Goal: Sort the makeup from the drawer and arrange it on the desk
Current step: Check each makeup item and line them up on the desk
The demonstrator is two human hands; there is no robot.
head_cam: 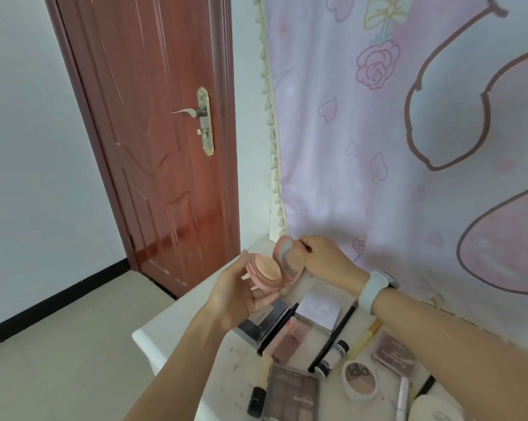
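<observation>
- Holding a round pink cushion compact (270, 273) open above the far corner of the white desk (177, 317), the person seems to be checking it before placing it.
- Left hand (241, 296) cups the base, fingers curled under it; right hand (320, 259) pinches the mirrored lid (288, 259) back.
- To do this well, I'd shut the lid fully first, so the puff stays in.
- Then set it on a bare spot, apart from the brown eyeshadow palette (293, 396) and the black pencil (332, 338).
</observation>
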